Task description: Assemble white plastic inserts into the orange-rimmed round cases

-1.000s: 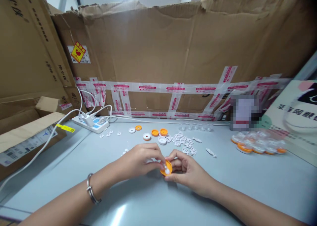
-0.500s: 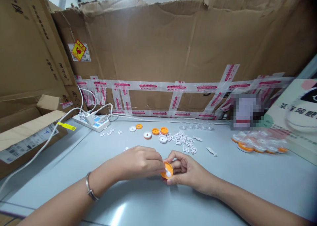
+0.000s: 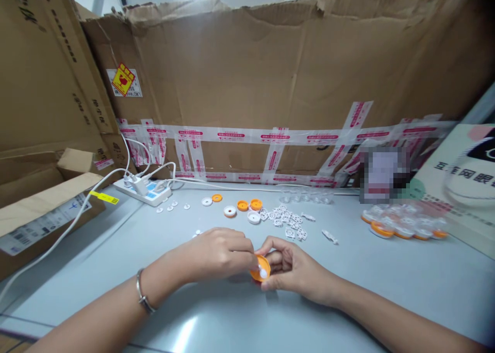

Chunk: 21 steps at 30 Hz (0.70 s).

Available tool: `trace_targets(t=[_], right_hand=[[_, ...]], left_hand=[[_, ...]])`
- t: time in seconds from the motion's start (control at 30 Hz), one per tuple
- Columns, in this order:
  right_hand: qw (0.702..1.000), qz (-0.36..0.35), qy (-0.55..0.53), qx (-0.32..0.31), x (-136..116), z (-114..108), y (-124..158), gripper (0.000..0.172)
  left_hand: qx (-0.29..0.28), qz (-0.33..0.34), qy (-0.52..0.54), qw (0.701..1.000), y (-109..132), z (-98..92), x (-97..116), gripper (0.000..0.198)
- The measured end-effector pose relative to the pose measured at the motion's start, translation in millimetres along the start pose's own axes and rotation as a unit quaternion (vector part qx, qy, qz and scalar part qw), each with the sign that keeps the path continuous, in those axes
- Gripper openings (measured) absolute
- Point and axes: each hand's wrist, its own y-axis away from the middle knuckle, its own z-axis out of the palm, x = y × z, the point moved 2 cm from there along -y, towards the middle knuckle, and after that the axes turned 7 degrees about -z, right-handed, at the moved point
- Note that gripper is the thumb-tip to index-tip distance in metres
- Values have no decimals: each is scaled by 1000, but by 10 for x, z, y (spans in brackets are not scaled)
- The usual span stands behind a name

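An orange round cap [image 3: 266, 263] is tilted up above the table, its hollow side facing me. My right hand [image 3: 292, 271] is closed on it, thumb below and fingers behind the rim. From the left, my left hand [image 3: 222, 254] reaches into the cap with its fingers pinched together. At those fingertips shows a small white disc-headed peg [image 3: 263, 273] inside the cap; the fingers partly cover it. Several like white pegs [image 3: 170, 208] lie on the table farther left.
Orange caps [image 3: 256, 204] and white rings [image 3: 230, 211] lie beyond my hands, beside a pile of flat white cut-out pieces [image 3: 286, 216]. Clear domes with orange bases [image 3: 404, 224] stand at right. A power strip [image 3: 143, 190] and cardboard boxes [image 3: 240, 79] border the grey table.
Both hands stay nearly in place at the orange cap. The left fingers have shifted slightly inside it, and a bit more of the white peg shows.
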Motion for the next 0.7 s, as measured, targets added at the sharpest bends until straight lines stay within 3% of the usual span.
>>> trace_targets(t=[0.47,0.7], right_hand=[[1000,-20,-3,-18,-5,30,-6,36],[1000,-10,-4,9,12,19,-9,40]], left_hand=[[32,-55,73,995,-28,132,-26,19],[48,-26,69,996,-24,127,-40,21]])
